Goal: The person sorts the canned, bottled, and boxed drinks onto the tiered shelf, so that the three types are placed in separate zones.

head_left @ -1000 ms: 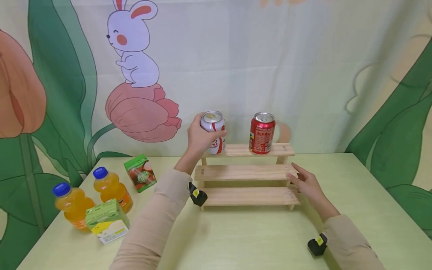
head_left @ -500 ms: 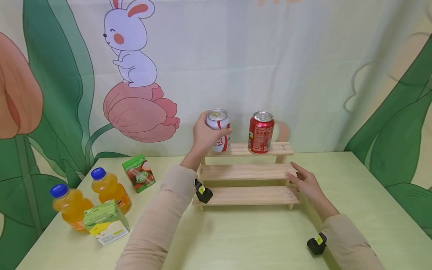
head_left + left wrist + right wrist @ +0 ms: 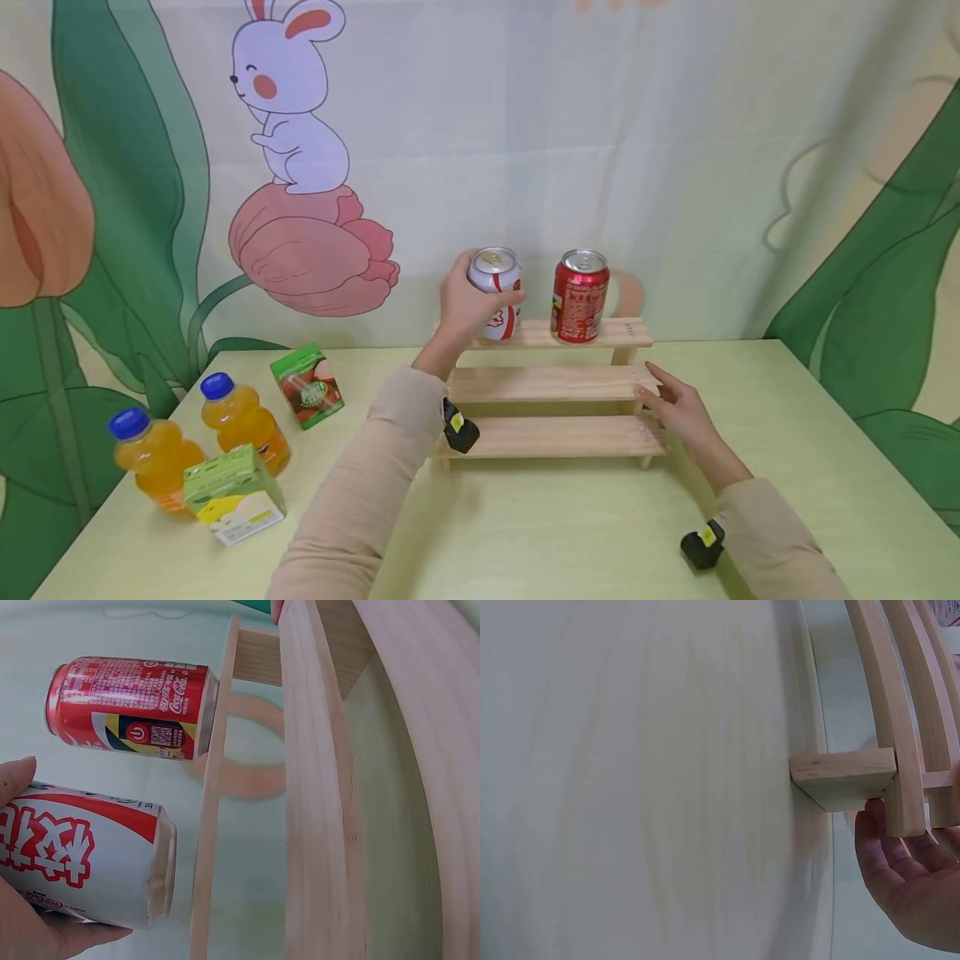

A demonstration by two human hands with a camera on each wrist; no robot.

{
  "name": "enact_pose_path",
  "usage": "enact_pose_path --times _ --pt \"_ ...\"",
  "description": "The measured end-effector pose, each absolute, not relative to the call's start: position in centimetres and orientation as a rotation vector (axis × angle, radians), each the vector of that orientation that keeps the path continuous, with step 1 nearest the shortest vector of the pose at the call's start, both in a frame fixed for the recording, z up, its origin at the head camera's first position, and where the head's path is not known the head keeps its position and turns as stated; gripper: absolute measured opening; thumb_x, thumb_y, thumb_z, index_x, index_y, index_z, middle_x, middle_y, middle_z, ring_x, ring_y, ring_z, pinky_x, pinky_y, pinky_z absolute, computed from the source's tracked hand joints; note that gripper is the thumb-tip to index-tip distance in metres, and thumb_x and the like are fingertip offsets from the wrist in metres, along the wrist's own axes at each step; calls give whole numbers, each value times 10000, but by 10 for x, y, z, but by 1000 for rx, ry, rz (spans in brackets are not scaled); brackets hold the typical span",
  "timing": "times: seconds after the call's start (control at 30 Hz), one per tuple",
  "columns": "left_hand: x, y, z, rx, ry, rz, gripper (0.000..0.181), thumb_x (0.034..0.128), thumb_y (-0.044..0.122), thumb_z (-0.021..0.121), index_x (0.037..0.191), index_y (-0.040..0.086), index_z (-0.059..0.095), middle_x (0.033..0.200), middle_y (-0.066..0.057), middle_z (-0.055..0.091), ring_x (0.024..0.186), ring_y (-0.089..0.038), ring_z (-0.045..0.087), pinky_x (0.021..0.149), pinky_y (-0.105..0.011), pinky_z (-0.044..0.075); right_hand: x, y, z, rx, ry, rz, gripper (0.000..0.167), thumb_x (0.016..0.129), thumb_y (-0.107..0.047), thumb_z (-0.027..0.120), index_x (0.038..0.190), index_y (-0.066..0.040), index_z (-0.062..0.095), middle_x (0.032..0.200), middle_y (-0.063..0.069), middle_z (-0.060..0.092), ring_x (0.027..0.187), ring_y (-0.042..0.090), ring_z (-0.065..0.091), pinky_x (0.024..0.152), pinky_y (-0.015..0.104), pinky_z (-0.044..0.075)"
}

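A white-and-red Coca-Cola can [image 3: 495,279] is gripped by my left hand [image 3: 463,310], fingers behind it and thumb across its front. It is over the left part of the top tier of a three-tier wooden rack [image 3: 551,383]. In the left wrist view, a small gap shows between the base of the white can [image 3: 90,855] and the shelf. To its right, a red Coca-Cola can [image 3: 580,302] stands upright on the same tier. At the rack's right end, my right hand [image 3: 686,421] holds the middle tier; its fingers [image 3: 877,862] curl round the end.
On the table [image 3: 525,533], left of the rack, stand two orange-juice bottles [image 3: 157,467] with blue caps. A green-and-yellow drink carton [image 3: 234,496] is in front of them. A green-and-red juice carton [image 3: 309,390] sits farther back. A printed curtain [image 3: 675,167] hangs behind.
My left hand has shifted right along the top tier with the white can, closer to the red can. My right hand stays at the rack's end.
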State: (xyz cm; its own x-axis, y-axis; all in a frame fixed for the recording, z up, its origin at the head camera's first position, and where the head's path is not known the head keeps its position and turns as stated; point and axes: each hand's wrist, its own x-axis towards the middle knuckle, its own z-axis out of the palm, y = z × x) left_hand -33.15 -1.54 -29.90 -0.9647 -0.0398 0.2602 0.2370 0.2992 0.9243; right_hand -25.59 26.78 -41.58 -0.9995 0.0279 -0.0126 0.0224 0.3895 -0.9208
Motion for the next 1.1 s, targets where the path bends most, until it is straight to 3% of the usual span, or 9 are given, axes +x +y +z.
enact_pose_path --times 0.63,1.1 --pt "-340 -6 -310 -236 -2362 -1711 767 671 204 810 1306 106 392 1179 -51 533 1061 -198 520 888 -373 452 -256 267 -418 -35 -2604 1726 650 933 -316 503 1445 -60 196 1305 281 413 1016 224 501 694 189 488" --pt "-336 -11 -314 -338 -2371 -1733 834 714 175 782 1382 136 285 1238 -80 489 1110 -225 493 918 -386 430 -255 266 -418 -37 -2596 1701 635 936 -305 501 1441 -52 209 1253 275 451 826 76 485 598 202 459"
